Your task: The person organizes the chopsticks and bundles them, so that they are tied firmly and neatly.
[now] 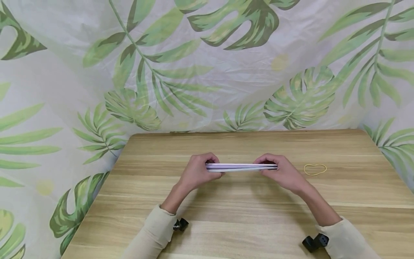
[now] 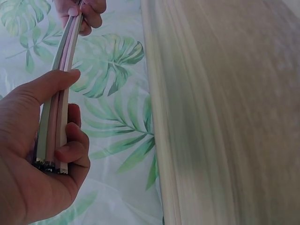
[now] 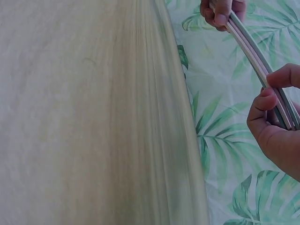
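Note:
Between both hands a bundle of long thin sticks (image 1: 240,167) in pale green, pink and white is held level above the table. My left hand (image 1: 198,171) grips one end, thumb on the near side and fingers curled round the far side. At the other end, my right hand (image 1: 286,172) pinches the bundle between thumb and fingers. Dark stick ends show against the left palm in the left wrist view, where the sticks (image 2: 56,122) lie side by side. A yellow rubber band (image 1: 313,175) lies on the table to the right of my right hand.
The wood-grain table (image 1: 233,223) has rounded far corners. Behind it and at its sides hangs a pale cloth (image 1: 242,86) printed with green leaves. Small black devices (image 1: 315,242) sit at both sleeve cuffs.

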Demonstrator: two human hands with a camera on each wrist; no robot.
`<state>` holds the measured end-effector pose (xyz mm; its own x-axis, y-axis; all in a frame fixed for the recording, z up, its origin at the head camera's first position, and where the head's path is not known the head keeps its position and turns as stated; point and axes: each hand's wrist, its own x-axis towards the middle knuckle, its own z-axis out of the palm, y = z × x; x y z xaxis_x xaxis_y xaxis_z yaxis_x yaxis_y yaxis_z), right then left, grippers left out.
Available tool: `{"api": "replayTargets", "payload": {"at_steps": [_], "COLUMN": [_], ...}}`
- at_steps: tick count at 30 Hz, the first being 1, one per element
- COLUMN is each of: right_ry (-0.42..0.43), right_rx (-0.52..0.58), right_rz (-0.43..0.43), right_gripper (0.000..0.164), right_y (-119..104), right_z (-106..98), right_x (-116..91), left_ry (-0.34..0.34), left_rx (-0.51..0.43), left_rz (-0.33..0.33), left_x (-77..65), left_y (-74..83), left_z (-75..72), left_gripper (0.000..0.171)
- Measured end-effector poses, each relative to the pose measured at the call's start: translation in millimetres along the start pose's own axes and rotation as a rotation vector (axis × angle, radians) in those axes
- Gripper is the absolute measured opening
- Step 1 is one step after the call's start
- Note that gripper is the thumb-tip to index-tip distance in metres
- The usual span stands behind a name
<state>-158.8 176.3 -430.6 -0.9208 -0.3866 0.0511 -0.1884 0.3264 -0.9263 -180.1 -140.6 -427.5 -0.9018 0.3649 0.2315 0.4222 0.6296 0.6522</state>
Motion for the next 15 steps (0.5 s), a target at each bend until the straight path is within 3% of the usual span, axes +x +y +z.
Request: {"api": "replayTargets", "payload": {"at_steps": [6, 15], "right_ry": [0.008, 0.015], "right_rx": [0.022, 0.023], "right_rz": [0.001, 0.009], "right_gripper": [0.026, 0.027], "right_y": [-1, -3], "right_z": [7, 12], "right_x": [1, -1], "left_ry": [0.004, 0.056], "left_rx": [0.092, 0.27], "left_rz": [0.008, 0.12], "left_x": [-2.2, -2.1], "left_y": [2.9, 6.1], "left_z": [1.2, 3.0], "left_gripper": [0.03, 0.021]}}
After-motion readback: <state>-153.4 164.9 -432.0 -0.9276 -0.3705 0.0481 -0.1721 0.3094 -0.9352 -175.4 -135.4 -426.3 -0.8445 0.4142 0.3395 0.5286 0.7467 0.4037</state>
